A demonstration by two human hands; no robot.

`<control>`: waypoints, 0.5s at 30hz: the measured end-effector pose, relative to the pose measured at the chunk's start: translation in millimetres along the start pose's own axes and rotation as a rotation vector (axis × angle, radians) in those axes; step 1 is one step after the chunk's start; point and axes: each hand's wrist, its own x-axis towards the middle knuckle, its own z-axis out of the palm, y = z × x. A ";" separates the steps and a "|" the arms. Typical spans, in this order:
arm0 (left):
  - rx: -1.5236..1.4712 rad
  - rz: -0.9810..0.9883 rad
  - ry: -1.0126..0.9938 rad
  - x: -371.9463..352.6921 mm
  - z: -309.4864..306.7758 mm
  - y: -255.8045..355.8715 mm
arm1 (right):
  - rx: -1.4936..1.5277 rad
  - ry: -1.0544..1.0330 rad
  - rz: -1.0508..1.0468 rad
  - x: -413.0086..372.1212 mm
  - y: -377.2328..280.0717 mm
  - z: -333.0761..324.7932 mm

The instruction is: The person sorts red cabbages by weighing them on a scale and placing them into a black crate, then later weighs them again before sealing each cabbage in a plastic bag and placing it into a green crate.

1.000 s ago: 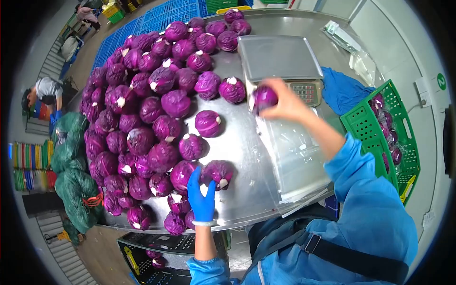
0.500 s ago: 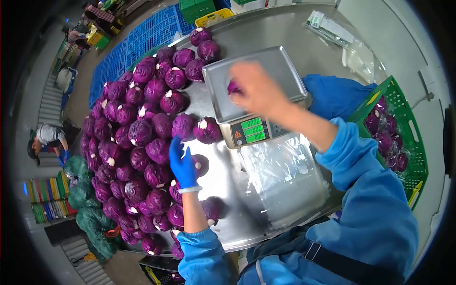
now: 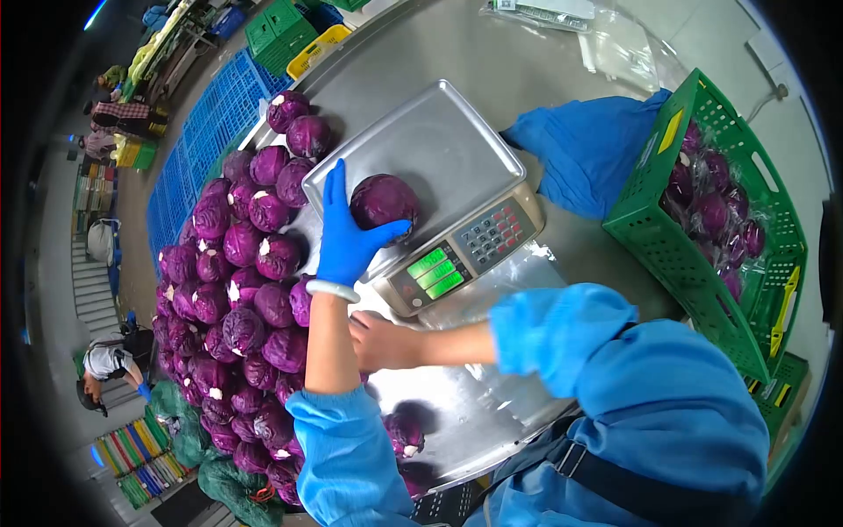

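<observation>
A red cabbage (image 3: 384, 204) rests on the metal pan of the digital scale (image 3: 457, 145). My left hand (image 3: 349, 237), in a blue glove, reaches beside it with thumb and fingers spread; the thumb passes in front of the cabbage's lower edge. My bare right hand (image 3: 385, 342) is low over the table, next to the pile of red cabbages (image 3: 241, 329). My left forearm crosses in front of its fingers, so I cannot see what they touch. Green digits glow on the scale display (image 3: 435, 272).
To the right, a green crate (image 3: 632, 215) holds several wrapped red cabbages. A blue cloth (image 3: 580, 145) lies between crate and scale. Clear plastic bags (image 3: 615, 48) are at the far edge. Blue pallets (image 3: 180, 176) and a person (image 3: 110, 360) are off to the left.
My right hand has left the scale pan and moved down and left to the pile. My left hand has gone from the pile to the cabbage on the pan. The view has turned.
</observation>
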 end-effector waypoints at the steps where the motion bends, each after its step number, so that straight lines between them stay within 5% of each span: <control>1: 0.069 0.006 0.001 4.0 8.0 -7.1 | 0.050 0.026 -0.032 -15.2 -2.1 -39.7; 4: 0.073 -0.144 -0.129 9.3 10.0 -0.4 | 0.069 0.084 0.048 -52.8 17.7 -128.7; 8: -0.129 -0.251 0.066 -0.7 5.2 -15.1 | -0.054 0.118 0.498 -80.6 110.7 -173.3; 15: -1.434 -0.442 0.398 -115.6 -20.9 -30.8 | -0.213 -0.108 0.320 -52.8 195.0 -174.5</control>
